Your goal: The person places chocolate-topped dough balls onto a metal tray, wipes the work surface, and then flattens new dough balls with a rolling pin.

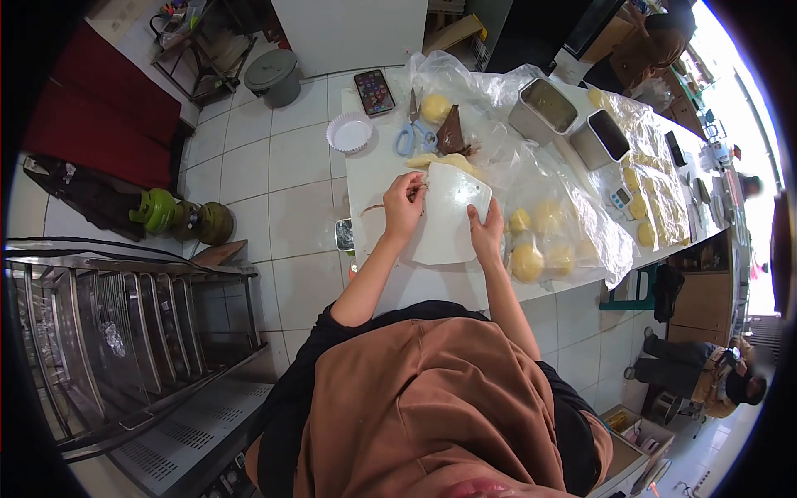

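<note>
My right hand [488, 226] grips the right edge of a white plastic dough scraper [448, 228], thumb on top. At its left edge my left hand [403, 204] has its fingers curled together, with brown smears at the tips; what they hold, if anything, I cannot make out. Pale flattened dough [421, 159] shows beyond the scraper's far edge. Past it lie a piping bag with brown filling [451, 133], blue-handled scissors [406, 139] and a yellow dough ball [435, 108]. A brown streak [373, 207] marks the table left of my left hand.
Dough balls [527, 262] lie under clear plastic sheeting [585, 228] on the right. Two metal loaf tins [544, 108] stand behind. A white fluted paper cup [349, 133] and a phone [374, 91] sit at the far left. A metal rack [141, 332] stands left; other people are at right.
</note>
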A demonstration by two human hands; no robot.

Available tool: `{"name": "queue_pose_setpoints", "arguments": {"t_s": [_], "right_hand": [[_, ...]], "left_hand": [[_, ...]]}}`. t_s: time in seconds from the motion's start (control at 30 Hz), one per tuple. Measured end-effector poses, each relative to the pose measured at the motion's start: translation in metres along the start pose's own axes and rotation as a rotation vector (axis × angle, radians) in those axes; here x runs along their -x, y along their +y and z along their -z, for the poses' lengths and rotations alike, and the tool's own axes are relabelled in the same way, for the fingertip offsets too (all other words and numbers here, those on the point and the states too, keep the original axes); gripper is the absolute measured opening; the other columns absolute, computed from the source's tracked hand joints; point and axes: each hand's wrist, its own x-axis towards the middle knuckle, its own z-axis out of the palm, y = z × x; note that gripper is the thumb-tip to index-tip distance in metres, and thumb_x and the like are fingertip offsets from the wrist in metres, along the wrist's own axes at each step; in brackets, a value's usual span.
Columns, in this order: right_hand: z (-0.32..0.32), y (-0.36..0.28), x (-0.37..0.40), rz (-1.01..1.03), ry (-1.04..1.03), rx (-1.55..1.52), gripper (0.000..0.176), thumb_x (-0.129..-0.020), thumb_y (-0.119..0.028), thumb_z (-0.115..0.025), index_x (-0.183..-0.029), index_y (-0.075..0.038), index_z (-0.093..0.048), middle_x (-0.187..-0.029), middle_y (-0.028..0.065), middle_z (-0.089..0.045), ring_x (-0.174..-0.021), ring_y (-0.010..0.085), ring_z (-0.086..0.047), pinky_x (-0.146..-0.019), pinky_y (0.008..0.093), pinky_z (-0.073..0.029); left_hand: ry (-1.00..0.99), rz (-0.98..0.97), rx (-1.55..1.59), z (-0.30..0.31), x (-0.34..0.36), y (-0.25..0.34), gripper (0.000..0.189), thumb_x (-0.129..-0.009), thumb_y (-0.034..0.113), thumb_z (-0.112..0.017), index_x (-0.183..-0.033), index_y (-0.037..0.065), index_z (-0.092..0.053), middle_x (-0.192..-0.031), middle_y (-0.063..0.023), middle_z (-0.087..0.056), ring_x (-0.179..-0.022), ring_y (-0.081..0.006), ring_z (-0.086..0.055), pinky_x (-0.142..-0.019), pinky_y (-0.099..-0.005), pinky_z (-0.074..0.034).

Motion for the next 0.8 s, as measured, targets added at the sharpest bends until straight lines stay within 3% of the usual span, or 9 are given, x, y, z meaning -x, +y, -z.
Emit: {"name": "queue_pose_setpoints", "arguments": {"t_s": [0.07,0.27,0.37,0.47,0.57,0.67,0.8], "right_hand": [[-0.005,0.016,-0.004,0.145,0.067,-0.057,0.027,-0.083,-0.009,-0.06,-0.105,0.002,-0.051,-0.077,0.0105,-0.061,-0.06,0.0158,-0.054,-0.057,0.0311,-0.043],[0.001,0.004,-0.001,-0.022,-0.002,-0.18,0.026,-0.085,-0.008,-0.059,-0.108,0.001,-0.052,-0.08,0.0036,-0.06,-0.061,0.0087,-0.05,-0.054,0.0258,-0.041],[0.004,0.022,-0.006,0.023,-0.021,-0.262,0.026,-0.087,-0.01,-0.058,-0.11,0.002,-0.051,-0.087,0.0035,-0.061,-0.07,0.0092,-0.053,-0.061,0.0252,-0.043],[0.014,0.029,-0.007,-0.035,-0.036,-0.532,0.028,-0.088,-0.011,-0.058,-0.111,0.003,-0.05,-0.093,0.0044,-0.06,-0.082,0.0101,-0.054,-0.071,0.0248,-0.044],[0.044,0.024,-0.002,-0.11,-0.027,-0.55,0.029,-0.088,-0.01,-0.058,-0.113,0.003,-0.049,-0.099,0.0057,-0.059,-0.09,0.0116,-0.054,-0.079,0.0253,-0.043],[0.076,0.025,0.003,-0.113,0.08,-0.495,0.028,-0.089,-0.008,-0.056,-0.113,0.003,-0.048,-0.099,0.0068,-0.059,-0.089,0.0121,-0.055,-0.078,0.0251,-0.044],[0.097,0.026,0.012,-0.069,0.174,-0.457,0.024,-0.089,-0.006,-0.055,-0.11,0.003,-0.048,-0.098,0.0086,-0.059,-0.087,0.0116,-0.055,-0.075,0.0243,-0.045]], "left_hand": [[0.004,-0.013,0.004,0.003,-0.002,0.001,0.027,-0.076,-0.007,-0.061,-0.102,-0.002,-0.058,-0.094,-0.0111,-0.062,-0.085,-0.0177,-0.064,-0.075,-0.0262,-0.052],[-0.016,-0.028,0.07,0.011,0.003,-0.006,0.024,-0.081,-0.007,-0.052,-0.103,-0.003,-0.057,-0.099,-0.0112,-0.06,-0.09,-0.0183,-0.063,-0.078,-0.0274,-0.052],[-0.021,0.007,0.086,0.019,0.008,0.002,0.025,-0.081,-0.009,-0.049,-0.104,-0.003,-0.057,-0.101,-0.0104,-0.059,-0.093,-0.0185,-0.061,-0.081,-0.0278,-0.051],[0.026,-0.045,0.081,0.023,0.012,0.006,0.024,-0.081,-0.009,-0.051,-0.103,-0.002,-0.057,-0.101,-0.0093,-0.058,-0.094,-0.0173,-0.06,-0.083,-0.0271,-0.052],[-0.013,0.005,0.08,0.026,0.016,0.025,0.023,-0.08,-0.008,-0.054,-0.102,-0.002,-0.058,-0.102,-0.0087,-0.056,-0.093,-0.0155,-0.06,-0.084,-0.0264,-0.052],[-0.025,0.003,0.166,0.017,0.019,0.035,0.022,-0.077,-0.011,-0.056,-0.096,-0.001,-0.061,-0.093,-0.0075,-0.058,-0.083,-0.0128,-0.06,-0.079,-0.0241,-0.053],[-0.186,-0.047,0.131,-0.002,0.022,0.041,0.018,-0.08,-0.002,-0.056,-0.096,0.0,-0.062,-0.095,-0.0094,-0.06,-0.083,-0.0175,-0.061,-0.076,-0.0285,-0.053]]}}
